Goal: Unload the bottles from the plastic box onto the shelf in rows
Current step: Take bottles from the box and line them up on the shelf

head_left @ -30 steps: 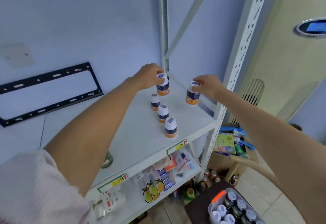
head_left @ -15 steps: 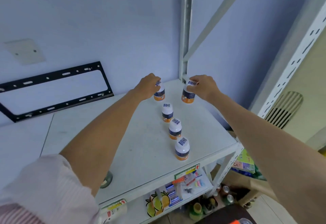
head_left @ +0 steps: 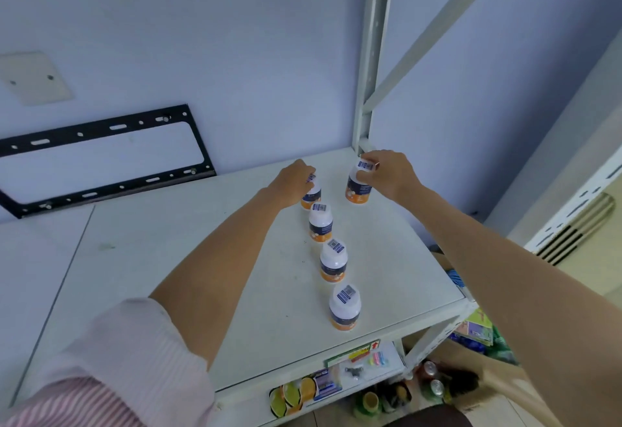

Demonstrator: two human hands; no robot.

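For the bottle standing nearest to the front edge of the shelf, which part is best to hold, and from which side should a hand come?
Probably the white cap of the nearest bottle, taken from above. It stands upright at the row's front end, its top bare. The next bottle stands close behind, so coming from above or from the front avoids knocking it.

White shelf top (head_left: 202, 258) I'm looking down on: four bottles upright in line from 6 toward 12, front one (head_left: 345, 307), then (head_left: 333, 260), (head_left: 320, 221), rear one (head_left: 311, 192) partly hidden. Fifth bottle (head_left: 358, 187) standing at 1 o'clock, beside rear one, near corner post (head_left: 372, 56).
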